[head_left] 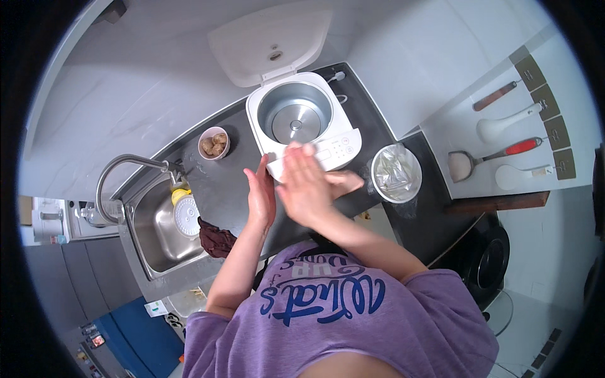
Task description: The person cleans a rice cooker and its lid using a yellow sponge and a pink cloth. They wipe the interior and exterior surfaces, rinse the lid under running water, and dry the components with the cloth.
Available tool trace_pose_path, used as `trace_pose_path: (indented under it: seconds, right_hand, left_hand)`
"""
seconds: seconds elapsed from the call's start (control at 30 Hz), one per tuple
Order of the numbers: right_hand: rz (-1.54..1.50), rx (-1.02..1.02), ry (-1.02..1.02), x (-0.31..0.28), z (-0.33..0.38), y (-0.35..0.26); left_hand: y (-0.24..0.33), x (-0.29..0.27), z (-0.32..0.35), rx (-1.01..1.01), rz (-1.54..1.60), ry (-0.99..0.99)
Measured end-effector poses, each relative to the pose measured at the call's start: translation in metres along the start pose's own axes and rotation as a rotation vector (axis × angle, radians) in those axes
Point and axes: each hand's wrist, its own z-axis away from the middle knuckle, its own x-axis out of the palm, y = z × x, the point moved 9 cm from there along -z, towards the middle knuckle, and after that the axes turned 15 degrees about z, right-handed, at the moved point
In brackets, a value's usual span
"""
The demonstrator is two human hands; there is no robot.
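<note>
Both hands are over the counter, just in front of a white rice cooker [340,150]. My left hand [261,194] has its fingers stretched out and holds nothing. Beside it, to the right, my right hand [307,188] is flat with its thumb apart, slightly smeared by motion, and covers part of the cooker's front panel. The cooker's lid [271,44] stands raised, and its round metal interior [296,120] shows a disc in the middle of the bottom. Left of the cooker sits a pink bowl [207,152] with several brown, knobbly lumps [217,143] in it.
A white bucket [386,196] with a clear plastic liner stands at right. At left is a steel sink [150,236] with a curved faucet [123,160] and white strainer [186,216]. A dark brown cloth [215,239] hangs at the counter edge. Utensils, including a turner [491,154], hang on the wall.
</note>
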Motion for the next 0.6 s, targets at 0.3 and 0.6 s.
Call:
trace_pose_path:
  seconds: [0.3, 0.6]
  right_hand:
    - [0.128, 0.195, -0.021, -0.019, 0.001, 0.077]
    - [-1.226, 0.628, -0.227, 0.021, 0.033, 0.085]
  left_hand:
    - [-0.002, -0.009, -0.004, -0.018, -0.433, -0.121]
    - [0.197, 0.095, -0.048, 1.219, -1.211, 0.163]
